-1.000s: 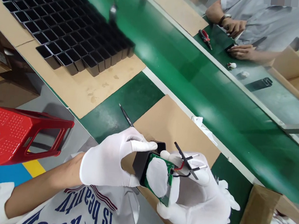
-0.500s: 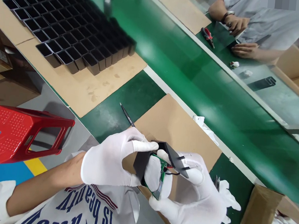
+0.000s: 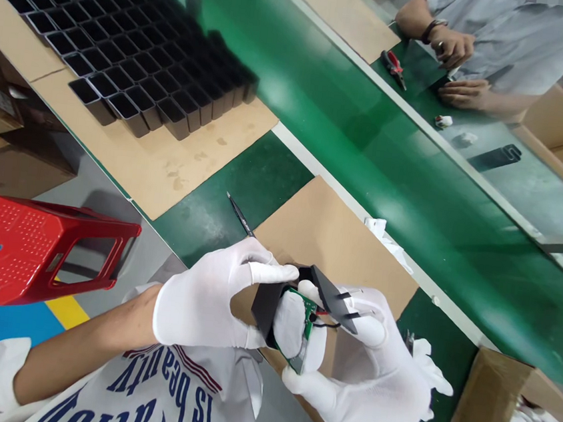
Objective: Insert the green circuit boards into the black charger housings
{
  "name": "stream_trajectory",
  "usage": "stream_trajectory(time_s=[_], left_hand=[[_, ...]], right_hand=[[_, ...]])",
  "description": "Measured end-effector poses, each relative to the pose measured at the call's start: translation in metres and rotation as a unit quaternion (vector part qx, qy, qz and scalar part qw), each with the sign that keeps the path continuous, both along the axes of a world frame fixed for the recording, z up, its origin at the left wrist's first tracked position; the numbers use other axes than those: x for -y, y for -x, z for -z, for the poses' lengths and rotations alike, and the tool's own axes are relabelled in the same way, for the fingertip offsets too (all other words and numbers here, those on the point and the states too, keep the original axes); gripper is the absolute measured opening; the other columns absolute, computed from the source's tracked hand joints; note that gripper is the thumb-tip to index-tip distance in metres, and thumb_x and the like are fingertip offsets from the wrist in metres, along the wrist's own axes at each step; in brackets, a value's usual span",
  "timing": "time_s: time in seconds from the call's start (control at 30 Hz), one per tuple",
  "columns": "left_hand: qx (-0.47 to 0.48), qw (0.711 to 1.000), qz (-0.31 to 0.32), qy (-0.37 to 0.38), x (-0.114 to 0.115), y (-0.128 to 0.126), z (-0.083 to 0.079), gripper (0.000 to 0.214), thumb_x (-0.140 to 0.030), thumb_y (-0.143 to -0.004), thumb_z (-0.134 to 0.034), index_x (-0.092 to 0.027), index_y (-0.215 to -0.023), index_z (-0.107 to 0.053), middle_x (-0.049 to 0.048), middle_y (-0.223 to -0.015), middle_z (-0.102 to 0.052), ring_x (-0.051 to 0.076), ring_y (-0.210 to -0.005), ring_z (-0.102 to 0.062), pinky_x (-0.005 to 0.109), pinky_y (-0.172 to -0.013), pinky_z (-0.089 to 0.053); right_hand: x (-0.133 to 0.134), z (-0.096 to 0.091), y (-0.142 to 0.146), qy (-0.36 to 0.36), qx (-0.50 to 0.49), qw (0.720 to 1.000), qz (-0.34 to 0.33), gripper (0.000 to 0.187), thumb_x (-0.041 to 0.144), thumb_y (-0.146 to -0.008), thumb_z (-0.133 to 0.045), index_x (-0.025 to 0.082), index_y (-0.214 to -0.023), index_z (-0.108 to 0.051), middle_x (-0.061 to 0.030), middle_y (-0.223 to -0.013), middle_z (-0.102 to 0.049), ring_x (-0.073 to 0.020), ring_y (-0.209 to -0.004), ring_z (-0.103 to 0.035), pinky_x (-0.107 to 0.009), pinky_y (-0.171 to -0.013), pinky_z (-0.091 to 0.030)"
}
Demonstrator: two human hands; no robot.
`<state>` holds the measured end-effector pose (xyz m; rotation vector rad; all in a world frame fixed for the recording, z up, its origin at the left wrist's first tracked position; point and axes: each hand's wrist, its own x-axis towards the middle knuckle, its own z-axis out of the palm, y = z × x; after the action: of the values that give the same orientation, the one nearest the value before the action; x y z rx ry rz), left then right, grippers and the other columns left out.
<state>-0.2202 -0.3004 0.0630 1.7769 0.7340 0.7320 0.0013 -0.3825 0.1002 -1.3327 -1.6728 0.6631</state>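
Both my hands wear white gloves. My left hand [image 3: 206,304] pinches a small black plastic housing [image 3: 266,303] between thumb and fingers. My right hand [image 3: 369,375] holds a green circuit board [image 3: 305,328] at the housing's open end, its thumb lying over the board. A black plug cover with two metal prongs [image 3: 340,299] sits above the board, tied to it by red and black wires. All of this is held above a brown cardboard sheet [image 3: 324,232] on the green bench.
Black tweezers [image 3: 240,217] lie on the green mat. Rows of empty black housings [image 3: 122,46] fill the cardboard at upper left. A green conveyor belt [image 3: 369,146] runs diagonally. Another person's hands [image 3: 457,68] work across it. A red stool [image 3: 30,252] stands left; a cardboard box [image 3: 492,408] sits right.
The green board has been turned edge-on and moved closer into the black housing, and the pronged cover has tilted down towards it. The left hand has barely moved.
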Motion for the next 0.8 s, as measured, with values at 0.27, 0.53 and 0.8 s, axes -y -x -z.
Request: stream_trajectory(time_s=[0.27, 0.53, 0.8], left_hand=[[-0.004, 1.000, 0.000, 0.005, 0.0009, 0.0009, 0.0015, 0.071, -0.021, -0.072, -0.089, -0.028, -0.141, -0.074, 0.0072, -0.126, -0.075, 0.025, -0.108, -0.078, 0.037, -0.095, -0.067], [0.005, 1.000, 0.001, -0.023, 0.0010, 0.0016, 0.0033, 0.066, -0.020, -0.075, -0.087, -0.025, -0.140, -0.073, 0.0084, -0.126, -0.074, 0.025, -0.109, -0.078, 0.036, -0.095, -0.067], [0.011, 0.999, 0.000, -0.030, 0.0010, 0.0004, 0.0052, 0.071, -0.021, -0.073, -0.091, -0.023, -0.142, -0.073, 0.0086, -0.125, -0.074, 0.024, -0.107, -0.079, 0.032, -0.092, -0.068]], right_hand=[[0.0000, 0.0009, 0.0001, 0.001, 0.004, 1.000, -0.006, 0.066, 0.046, -0.084, -0.095, 0.045, -0.143, -0.066, -0.0051, -0.115, -0.074, -0.0314, -0.107, -0.069, -0.052, -0.088, -0.060], [-0.0028, 0.0007, 0.0012, 0.001, 0.023, 1.000, 0.001, 0.066, 0.043, -0.076, -0.102, 0.035, -0.135, -0.072, -0.0054, -0.113, -0.075, -0.0300, -0.101, -0.070, -0.050, -0.087, -0.060], [0.0000, 0.0013, 0.0009, -0.006, 0.005, 1.000, -0.001, 0.067, 0.040, -0.081, -0.099, 0.040, -0.141, -0.069, -0.0050, -0.118, -0.076, -0.0313, -0.107, -0.071, -0.050, -0.091, -0.061]])
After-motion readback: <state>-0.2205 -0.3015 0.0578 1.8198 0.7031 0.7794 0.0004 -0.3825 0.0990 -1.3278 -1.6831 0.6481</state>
